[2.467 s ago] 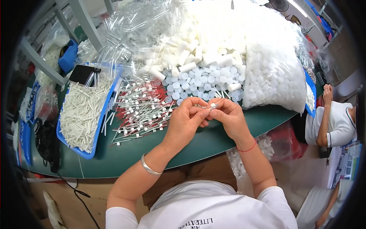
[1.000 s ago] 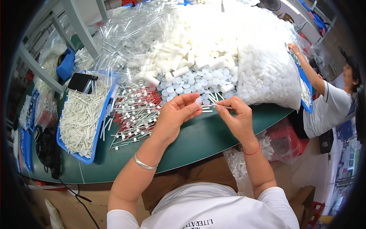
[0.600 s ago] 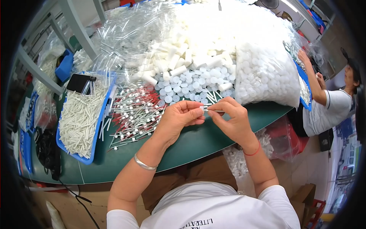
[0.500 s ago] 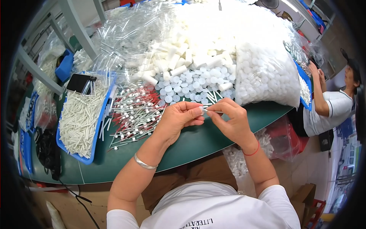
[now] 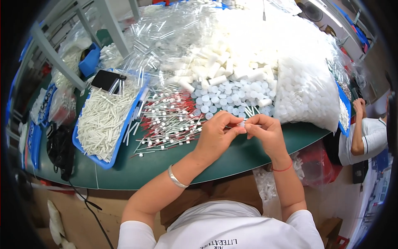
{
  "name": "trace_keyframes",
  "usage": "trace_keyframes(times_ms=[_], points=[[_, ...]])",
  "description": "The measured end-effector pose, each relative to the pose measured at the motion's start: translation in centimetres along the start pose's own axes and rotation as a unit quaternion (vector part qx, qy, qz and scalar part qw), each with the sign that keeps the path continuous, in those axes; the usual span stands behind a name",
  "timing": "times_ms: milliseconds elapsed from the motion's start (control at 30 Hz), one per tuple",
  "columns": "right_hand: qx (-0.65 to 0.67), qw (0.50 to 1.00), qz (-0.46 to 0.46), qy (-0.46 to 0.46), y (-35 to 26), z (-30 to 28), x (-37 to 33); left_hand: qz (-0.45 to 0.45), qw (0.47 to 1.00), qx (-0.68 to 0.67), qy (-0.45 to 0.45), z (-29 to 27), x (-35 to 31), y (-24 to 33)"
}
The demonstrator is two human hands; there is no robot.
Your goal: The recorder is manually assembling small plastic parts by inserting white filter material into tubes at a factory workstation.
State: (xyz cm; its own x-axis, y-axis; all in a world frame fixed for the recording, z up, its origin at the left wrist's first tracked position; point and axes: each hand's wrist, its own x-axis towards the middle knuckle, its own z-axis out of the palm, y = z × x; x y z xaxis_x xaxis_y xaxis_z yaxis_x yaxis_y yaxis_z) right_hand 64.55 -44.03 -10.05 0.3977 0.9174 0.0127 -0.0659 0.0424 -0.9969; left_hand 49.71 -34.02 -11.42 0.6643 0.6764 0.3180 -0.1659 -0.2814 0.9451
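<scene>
Over the table's near edge, my left hand (image 5: pixel 218 135) and my right hand (image 5: pixel 268 135) meet fingertip to fingertip. Both are closed in a pinch on a small whitish plastic piece (image 5: pixel 243 123); the fingers cover most of it, and its exact kind is too small to tell. Just beyond the hands lie translucent round discs (image 5: pixel 226 97) and a few thin white sticks (image 5: pixel 251 111). Left of my left hand spreads a heap of thin rods with red parts and small white beads (image 5: pixel 168 118).
A blue tray (image 5: pixel 108 165) holds short white tubes, with a black phone (image 5: pixel 108 81) on top. White foam cylinders (image 5: pixel 217 79) pile up behind the discs. A bulging clear bag of discs (image 5: pixel 306 95) stands at right. Another person (image 5: pixel 362 137) works at far right.
My view has shifted, so the table's contents appear further right. The fingertips have drawn closer around the small piece, and the thin rod seen earlier at my right fingers no longer shows.
</scene>
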Motion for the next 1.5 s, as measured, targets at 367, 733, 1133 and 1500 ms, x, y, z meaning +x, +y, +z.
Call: trace_keyframes(times_ms=[367,733,1133,1500], points=[[0.113,0.993,0.024,0.032,-0.8,0.0,1.3,-0.034,0.997,0.059,0.027,-2.2,1.4,1.4],[0.124,0.979,-0.085,0.137,-0.3,-2.3,2.7,0.061,0.913,0.367,0.168,-12.2,5.8,2.6],[0.061,0.991,-0.080,0.090,-0.7,-2.2,1.9,0.195,0.838,0.507,0.051,-6.1,8.4,-0.3],[0.009,0.993,-0.077,0.088,0.8,-1.2,1.6,0.182,0.693,0.697,-0.028,-2.0,12.8,-4.4]])
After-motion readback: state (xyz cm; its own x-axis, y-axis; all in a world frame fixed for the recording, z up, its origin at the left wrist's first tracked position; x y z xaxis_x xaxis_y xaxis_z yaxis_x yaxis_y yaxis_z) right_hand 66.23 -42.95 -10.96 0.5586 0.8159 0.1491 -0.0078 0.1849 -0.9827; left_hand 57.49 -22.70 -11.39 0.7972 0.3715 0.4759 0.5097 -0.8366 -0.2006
